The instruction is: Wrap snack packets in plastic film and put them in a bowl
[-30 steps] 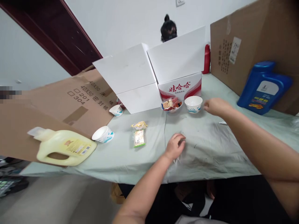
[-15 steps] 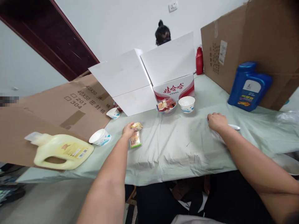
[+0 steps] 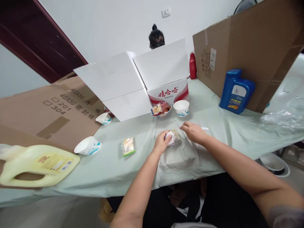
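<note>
My left hand (image 3: 163,142) is closed on a small snack in clear, shiny wrapping (image 3: 173,138), held just above the table in front of me. My right hand (image 3: 193,132) is closed beside it, fingertips pinched and close to the wrapper but apart from it. From behind that hand juts the end of a slim white object (image 3: 204,128); its other end is hidden by the fingers, so its kind does not show. Left of my left hand, a flat packaged snack with a green edge (image 3: 129,146) lies on the tablecloth.
Paper bowls (image 3: 87,146) stand at left; another bowl (image 3: 181,109) and a dish of wrapped snacks (image 3: 161,109) stand by a white carton (image 3: 167,95). A yellow jug (image 3: 40,164), blue bottle (image 3: 236,95) and large cardboard boxes (image 3: 239,53) flank the table. A person sits behind.
My left hand has lifted the wrapped snack off the flat package and carried it right. My right hand has come left towards it, the white object moving along. The view has shifted slightly.
</note>
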A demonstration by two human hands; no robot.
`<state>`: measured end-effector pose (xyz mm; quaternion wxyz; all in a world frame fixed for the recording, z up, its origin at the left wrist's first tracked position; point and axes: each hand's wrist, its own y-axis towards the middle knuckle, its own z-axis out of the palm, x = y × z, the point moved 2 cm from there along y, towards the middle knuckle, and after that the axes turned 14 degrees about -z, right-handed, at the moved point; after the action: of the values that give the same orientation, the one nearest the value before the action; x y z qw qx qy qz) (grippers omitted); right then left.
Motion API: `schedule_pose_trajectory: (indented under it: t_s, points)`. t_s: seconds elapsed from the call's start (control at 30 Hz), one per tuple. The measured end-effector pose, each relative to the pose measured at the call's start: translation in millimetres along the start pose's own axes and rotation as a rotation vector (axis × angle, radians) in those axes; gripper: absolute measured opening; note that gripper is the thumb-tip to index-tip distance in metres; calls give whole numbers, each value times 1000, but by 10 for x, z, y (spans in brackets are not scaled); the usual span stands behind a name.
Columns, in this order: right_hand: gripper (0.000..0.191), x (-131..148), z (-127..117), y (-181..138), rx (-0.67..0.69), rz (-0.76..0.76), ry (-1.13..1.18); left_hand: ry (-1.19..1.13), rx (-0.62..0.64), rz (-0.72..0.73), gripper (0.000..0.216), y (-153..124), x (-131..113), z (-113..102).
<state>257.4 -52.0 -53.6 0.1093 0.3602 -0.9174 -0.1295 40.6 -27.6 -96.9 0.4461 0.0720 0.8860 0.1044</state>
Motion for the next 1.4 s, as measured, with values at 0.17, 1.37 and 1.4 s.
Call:
schedule_pose_trajectory:
  t_s: [0.17,1.37,1.4]
  points:
    - [28,501,81,116,-95,-355,-34,-50,-26,99,37,-83,4,-12]
    - [15,-472,82,-80,-490,381,420,-566,-453,-221,26,-5,357,-254]
    - [16,-510,80,-99,-501,404,404,-570,-492,-241,26,3,391,-267]
